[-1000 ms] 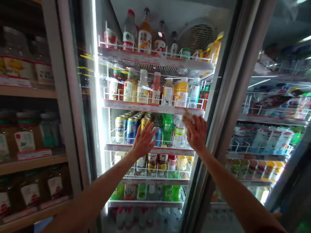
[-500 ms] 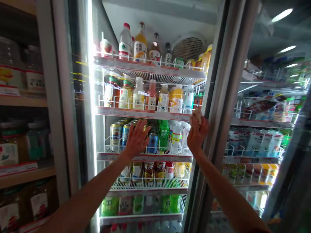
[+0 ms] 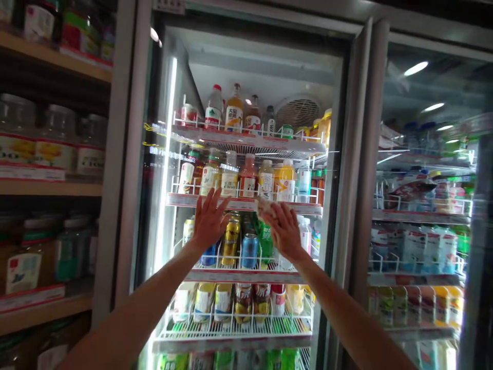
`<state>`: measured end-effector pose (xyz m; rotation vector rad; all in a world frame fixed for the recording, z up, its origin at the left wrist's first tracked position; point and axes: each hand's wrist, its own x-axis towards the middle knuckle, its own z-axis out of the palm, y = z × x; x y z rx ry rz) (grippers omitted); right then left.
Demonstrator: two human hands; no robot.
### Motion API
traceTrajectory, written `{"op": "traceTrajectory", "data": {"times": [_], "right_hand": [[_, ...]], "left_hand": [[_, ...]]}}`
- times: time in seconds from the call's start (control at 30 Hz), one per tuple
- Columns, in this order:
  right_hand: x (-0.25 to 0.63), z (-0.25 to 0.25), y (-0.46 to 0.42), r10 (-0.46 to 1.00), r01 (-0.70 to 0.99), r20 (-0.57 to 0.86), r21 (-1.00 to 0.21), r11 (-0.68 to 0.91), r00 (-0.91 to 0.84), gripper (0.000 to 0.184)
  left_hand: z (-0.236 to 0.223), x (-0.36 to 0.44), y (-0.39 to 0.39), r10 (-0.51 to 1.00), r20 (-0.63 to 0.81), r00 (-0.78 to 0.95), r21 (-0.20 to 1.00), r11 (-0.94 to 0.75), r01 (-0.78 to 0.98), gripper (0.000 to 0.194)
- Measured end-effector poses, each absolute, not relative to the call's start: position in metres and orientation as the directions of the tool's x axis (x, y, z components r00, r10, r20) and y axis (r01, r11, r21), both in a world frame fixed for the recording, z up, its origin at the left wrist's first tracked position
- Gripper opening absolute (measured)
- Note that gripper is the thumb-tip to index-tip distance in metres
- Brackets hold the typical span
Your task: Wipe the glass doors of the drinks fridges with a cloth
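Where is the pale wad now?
In the head view, the pale wad is just right of centre, in the right hand, before the shelf edge below the pink bottle.

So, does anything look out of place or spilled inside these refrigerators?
Yes: behind the grey-framed glass door on the right, a dark red, elongated item lies sideways, which looks odd because the pale containers beside it stand upright. I cannot tell what it is. No spill is visible.
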<state>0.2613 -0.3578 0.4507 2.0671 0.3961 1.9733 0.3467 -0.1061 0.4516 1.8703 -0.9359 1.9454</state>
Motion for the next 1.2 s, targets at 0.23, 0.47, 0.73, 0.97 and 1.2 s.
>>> {"op": "traceTrajectory", "data": {"times": [0.23, 0.47, 0.73, 0.97, 1.2], "right_hand": [[0.271, 0.484, -0.352, 0.05, -0.007, 0.965, 0.05, -0.999, -0.258, 0.056], [0.271, 0.502, -0.338, 0.144, -0.033, 0.982, 0.141, -0.989, -0.122, 0.051], [0.282, 0.498, -0.302, 0.469, 0.075, 0.881, 0.465, -0.882, 0.062, 0.055], [0.287, 0.521, -0.307, 0.068, 0.033, 0.962, 0.079, -0.996, -0.265, 0.052], [0.286, 0.529, -0.305, 0.26, -0.011, 0.961, 0.26, -0.966, -0.097, 0.054]], "left_hand": [[0.465, 0.35, -0.097, -0.198, 0.972, -0.125, -0.233, -0.763, -0.603, 0.053], [0.474, 0.356, -0.083, -0.188, 0.975, -0.116, -0.219, -0.761, -0.611, 0.052], [0.488, 0.363, -0.06, -0.129, 0.985, -0.111, -0.17, -0.782, -0.6, 0.052], [0.49, 0.364, -0.051, -0.125, 0.986, -0.112, -0.167, -0.8, -0.576, 0.051], [0.493, 0.368, -0.049, -0.141, 0.985, -0.101, -0.174, -0.804, -0.568, 0.052]]}}
